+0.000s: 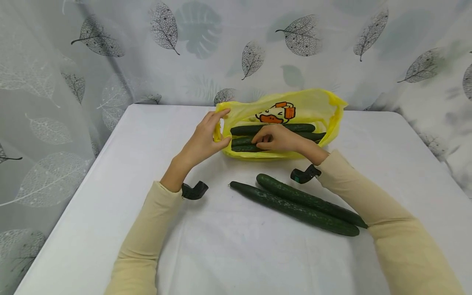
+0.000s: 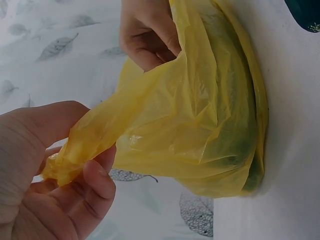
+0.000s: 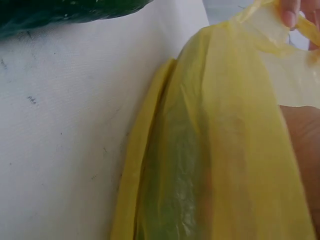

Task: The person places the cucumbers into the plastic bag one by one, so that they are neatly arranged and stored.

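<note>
**Pinched at one end by the left hand (image 1: pixel 203 138), the bag (image 1: pixel 306 102) gaped around its cucumbers (image 1: pixel 243 130)**

From the head view, I saw the left hand at the bag's near-left rim, thumb and fingers set on the yellow plastic. The right hand (image 1: pixel 281 139) was inside the mouth, fingers curled down over the cucumbers; whether it gripped one, I couldn't tell. At least three lay in there lengthwise, below the duck print (image 1: pixel 275 114). Two more cucumbers (image 1: pixel 295 208) lay side by side on the table (image 1: pixel 206 246), outside the bag and under the right forearm. That sleeve (image 1: pixel 368 200) hung close above them, so a careless sweep back could have sent one rolling.

In the left wrist view, the rim was bunched into a thin strip between thumb and fingers. Such slick film could slip or tear if pulled hard, and then the mouth might sag onto the right hand.

In the right wrist view, plastic covered the right fingers, and a green cucumber showed dimly through the wall. With film draped so near that wrist, I thought lifting the arm might snag the bag and drag it along, cucumbers and all.
</note>
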### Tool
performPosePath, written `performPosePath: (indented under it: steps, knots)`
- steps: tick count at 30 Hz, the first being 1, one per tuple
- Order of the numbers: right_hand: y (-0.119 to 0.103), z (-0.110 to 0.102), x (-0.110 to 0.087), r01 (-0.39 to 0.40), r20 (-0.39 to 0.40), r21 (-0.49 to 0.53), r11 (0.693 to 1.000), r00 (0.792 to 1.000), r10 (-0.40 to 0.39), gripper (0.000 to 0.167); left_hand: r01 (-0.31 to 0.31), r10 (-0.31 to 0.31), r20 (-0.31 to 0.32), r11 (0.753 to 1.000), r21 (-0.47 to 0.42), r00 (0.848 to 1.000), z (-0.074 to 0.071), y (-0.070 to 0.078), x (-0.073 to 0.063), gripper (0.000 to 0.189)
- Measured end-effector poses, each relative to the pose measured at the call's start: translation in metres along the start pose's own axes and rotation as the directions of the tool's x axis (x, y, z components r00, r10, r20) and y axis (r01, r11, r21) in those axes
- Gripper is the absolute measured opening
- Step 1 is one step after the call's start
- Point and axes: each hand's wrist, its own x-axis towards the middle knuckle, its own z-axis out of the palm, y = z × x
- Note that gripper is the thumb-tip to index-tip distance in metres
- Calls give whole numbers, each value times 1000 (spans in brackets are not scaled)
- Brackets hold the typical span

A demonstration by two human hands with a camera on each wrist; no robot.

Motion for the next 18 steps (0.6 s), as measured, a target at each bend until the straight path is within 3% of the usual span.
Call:
performPosePath:
  steps: [10, 18]
  knots:
    - [-9, -11, -14, 17, -61, 42, 999, 998, -14, 19, 16, -16, 11, 1000, 6, 1000, -1, 2, 0, 70]
    - [-20, -15, -27, 24, -54, 55, 998, 998, -21, 19, 10, -10, 15, 1000, -6, 1000, 1, 2, 1, 70]
